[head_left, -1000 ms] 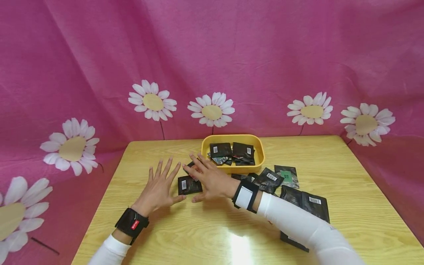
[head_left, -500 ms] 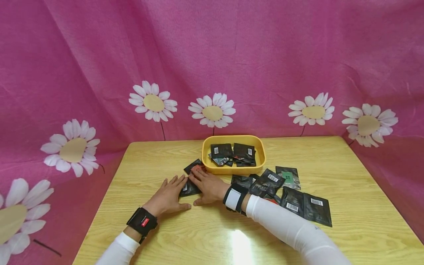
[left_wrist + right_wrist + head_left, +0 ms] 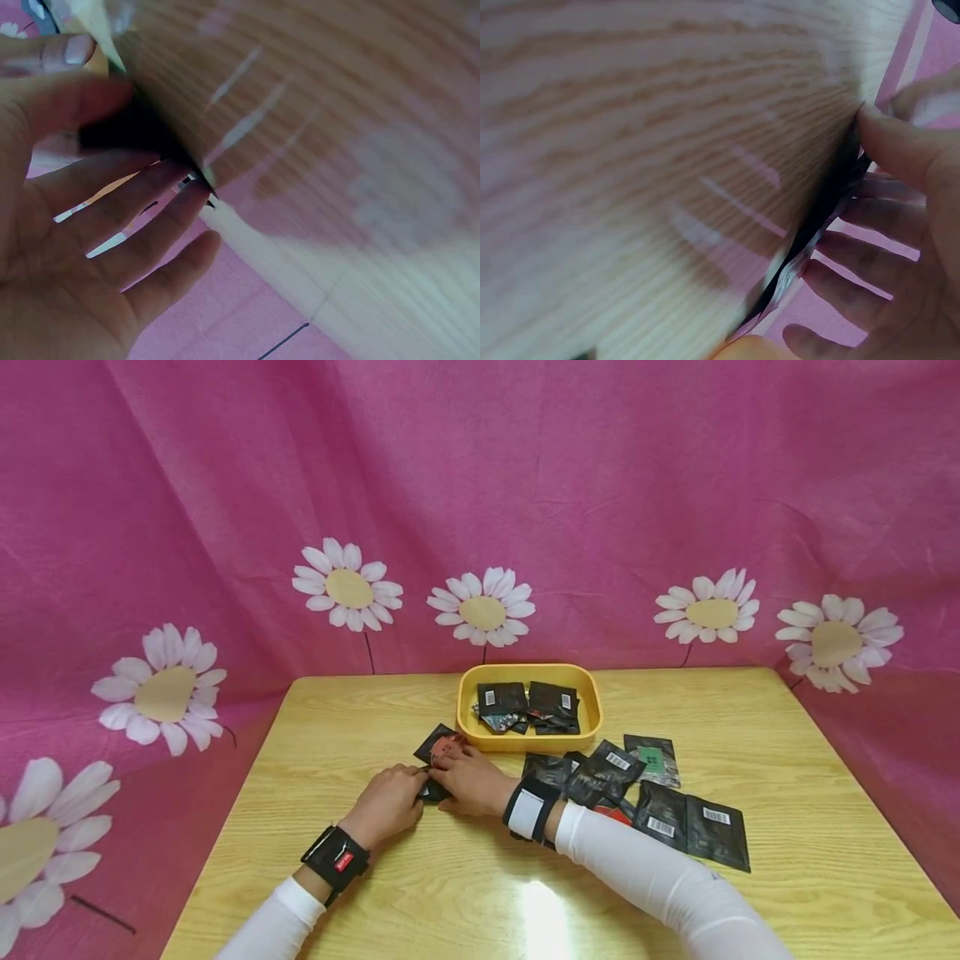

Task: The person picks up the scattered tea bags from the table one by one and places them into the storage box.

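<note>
Both hands meet over a black packet [image 3: 433,791] lying flat on the worktop [image 3: 420,877] just in front of the yellow tray [image 3: 529,742], left hand [image 3: 390,802] and right hand [image 3: 471,782] each with fingers curled onto its near edges, equally close.

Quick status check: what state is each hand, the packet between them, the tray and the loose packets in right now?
left hand: fingers curled, gripping the black packet.
right hand: gripping the same packet.
black packet: on the table, mostly covered.
yellow tray: upright, holds several packets.
loose packets: flat on the table, overlapping.
</note>
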`<state>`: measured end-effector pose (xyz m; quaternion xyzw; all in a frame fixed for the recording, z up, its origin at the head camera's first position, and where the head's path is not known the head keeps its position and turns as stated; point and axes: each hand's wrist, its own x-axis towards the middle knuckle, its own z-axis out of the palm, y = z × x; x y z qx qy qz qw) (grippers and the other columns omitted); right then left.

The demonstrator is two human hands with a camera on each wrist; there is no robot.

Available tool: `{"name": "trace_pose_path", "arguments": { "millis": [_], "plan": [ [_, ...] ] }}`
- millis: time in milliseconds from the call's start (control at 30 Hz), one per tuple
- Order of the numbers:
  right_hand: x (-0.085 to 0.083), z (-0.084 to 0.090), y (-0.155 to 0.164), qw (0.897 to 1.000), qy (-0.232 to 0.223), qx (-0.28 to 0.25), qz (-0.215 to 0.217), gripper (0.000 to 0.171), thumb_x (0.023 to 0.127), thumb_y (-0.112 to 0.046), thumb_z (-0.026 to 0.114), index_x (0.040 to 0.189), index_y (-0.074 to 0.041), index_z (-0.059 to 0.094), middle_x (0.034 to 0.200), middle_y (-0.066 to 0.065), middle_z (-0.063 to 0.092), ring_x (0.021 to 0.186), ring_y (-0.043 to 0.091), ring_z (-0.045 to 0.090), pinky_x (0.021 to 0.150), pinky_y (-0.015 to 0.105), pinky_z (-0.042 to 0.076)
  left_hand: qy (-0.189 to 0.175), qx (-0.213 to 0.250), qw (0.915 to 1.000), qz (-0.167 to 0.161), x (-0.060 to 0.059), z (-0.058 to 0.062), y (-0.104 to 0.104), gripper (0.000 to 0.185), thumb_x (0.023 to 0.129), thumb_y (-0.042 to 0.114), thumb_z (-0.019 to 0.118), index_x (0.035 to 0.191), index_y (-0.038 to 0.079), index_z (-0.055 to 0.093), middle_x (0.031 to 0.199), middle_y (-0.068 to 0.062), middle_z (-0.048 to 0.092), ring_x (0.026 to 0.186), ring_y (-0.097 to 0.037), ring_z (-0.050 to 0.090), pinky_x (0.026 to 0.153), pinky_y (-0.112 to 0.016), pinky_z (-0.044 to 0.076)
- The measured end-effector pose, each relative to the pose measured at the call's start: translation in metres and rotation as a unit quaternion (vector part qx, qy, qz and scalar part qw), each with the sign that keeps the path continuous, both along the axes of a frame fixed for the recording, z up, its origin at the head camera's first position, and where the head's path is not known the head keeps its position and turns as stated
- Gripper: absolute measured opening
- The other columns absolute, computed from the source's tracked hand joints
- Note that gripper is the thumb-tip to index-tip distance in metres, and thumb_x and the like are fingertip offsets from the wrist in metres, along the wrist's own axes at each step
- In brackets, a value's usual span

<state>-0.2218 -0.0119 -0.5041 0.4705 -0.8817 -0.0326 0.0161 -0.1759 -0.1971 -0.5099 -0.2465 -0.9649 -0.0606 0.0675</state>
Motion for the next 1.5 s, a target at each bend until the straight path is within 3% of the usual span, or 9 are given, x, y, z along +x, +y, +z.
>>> {"name": "trace_pose_path", "arguments": {
  "millis": [100, 367, 500, 633, 833, 933, 1067, 1300, 1500],
  "plan": [
    [0.001, -0.002, -0.001, 1.0, 0.011, -0.004, 0.012, 0.044, 0.094, -0.039, 0.064, 0.134, -0.022, 0.061, 0.14, -0.002, 0.059, 0.134, 0.018, 0.051, 0.11, 0.047, 0.039, 0.014, 0.007, 0.9998, 0.013, 0.001, -0.002, 0.0, 0.003, 0.086, 0.012, 0.069, 0.087, 0.012, 0.072, 0.078, 0.0, 0.069, 0.07, -0.019, 0.066, 0.06, -0.038, 0.05],
    [0.003, 0.0, 0.0, 0.995, 0.056, -0.07, 0.052, 0.026, 0.097, -0.018, 0.059, 0.121, -0.021, 0.07, 0.12, -0.006, 0.071, 0.122, 0.014, 0.061, 0.113, 0.044, 0.038, 0.047, 0.05, 0.9975, 0.015, 0.008, 0.006, -0.007, 0.007, 0.09, 0.013, 0.068, 0.086, 0.018, 0.072, 0.072, 0.006, 0.07, 0.064, -0.013, 0.066, 0.053, -0.033, 0.045],
    [0.004, 0.006, 0.004, 0.989, 0.066, -0.125, 0.052, 0.022, 0.092, -0.012, 0.062, 0.11, -0.02, 0.072, 0.098, -0.005, 0.075, 0.095, 0.012, 0.07, 0.091, 0.035, 0.054, 0.071, 0.087, 0.9935, 0.017, 0.012, 0.018, -0.011, 0.008, 0.091, 0.011, 0.067, 0.087, 0.016, 0.072, 0.07, 0.01, 0.067, 0.059, -0.005, 0.059, 0.052, -0.027, 0.042],
    [0.006, 0.017, 0.01, 0.981, 0.053, -0.18, 0.052, 0.016, 0.09, -0.008, 0.063, 0.101, -0.018, 0.07, 0.084, -0.005, 0.072, 0.076, 0.01, 0.07, 0.065, 0.028, 0.056, 0.076, 0.122, 0.9896, 0.014, 0.014, 0.029, -0.01, 0.009, 0.093, 0.01, 0.065, 0.09, 0.015, 0.071, 0.068, 0.009, 0.065, 0.057, -0.001, 0.049, 0.052, -0.022, 0.038],
    [0.003, 0.038, 0.024, 0.978, 0.06, -0.194, 0.055, 0.025, 0.091, -0.001, 0.062, 0.11, -0.016, 0.07, 0.093, -0.004, 0.073, 0.079, 0.008, 0.068, 0.068, 0.023, 0.056, 0.095, 0.133, 0.9864, -0.01, 0.011, 0.047, 0.0, 0.012, 0.093, 0.009, 0.066, 0.101, 0.013, 0.074, 0.08, 0.002, 0.073, 0.061, -0.003, 0.056, 0.053, -0.023, 0.043],
    [-0.001, 0.048, 0.032, 0.976, 0.063, -0.201, 0.048, 0.031, 0.092, -0.002, 0.062, 0.119, -0.015, 0.07, 0.103, -0.003, 0.075, 0.083, 0.011, 0.07, 0.069, 0.027, 0.057, 0.11, 0.123, 0.9861, -0.02, 0.004, 0.056, 0.008, 0.02, 0.091, 0.007, 0.067, 0.109, 0.012, 0.075, 0.085, 0.0, 0.075, 0.068, -0.008, 0.066, 0.056, -0.028, 0.05],
    [-0.008, 0.061, 0.047, 0.976, 0.062, -0.206, 0.033, 0.031, 0.09, -0.002, 0.064, 0.118, -0.014, 0.071, 0.1, -0.001, 0.076, 0.084, 0.013, 0.072, 0.069, 0.031, 0.058, 0.109, 0.106, 0.9877, -0.035, -0.011, 0.069, 0.025, 0.024, 0.086, 0.004, 0.071, 0.108, 0.013, 0.075, 0.086, -0.001, 0.075, 0.074, -0.016, 0.071, 0.059, -0.035, 0.054],
    [-0.025, 0.078, 0.076, 0.976, 0.081, -0.2, 0.0, 0.034, 0.085, 0.004, 0.065, 0.114, -0.013, 0.073, 0.096, -0.001, 0.076, 0.082, 0.014, 0.072, 0.068, 0.032, 0.058, 0.119, 0.038, 0.9913, -0.041, -0.045, 0.085, 0.058, 0.008, 0.092, 0.012, 0.065, 0.091, 0.017, 0.072, 0.069, 0.005, 0.065, 0.058, -0.01, 0.058, 0.049, -0.031, 0.044],
    [-0.043, 0.083, 0.095, 0.973, 0.123, -0.196, -0.015, 0.033, 0.085, 0.005, 0.063, 0.113, -0.012, 0.071, 0.094, 0.001, 0.074, 0.076, 0.016, 0.07, 0.063, 0.034, 0.057, 0.135, 0.015, 0.9883, -0.069, -0.076, 0.092, 0.077, 0.008, 0.091, 0.011, 0.064, 0.091, 0.015, 0.071, 0.065, 0.002, 0.063, 0.053, -0.013, 0.053, 0.047, -0.032, 0.041]
  ]
}}
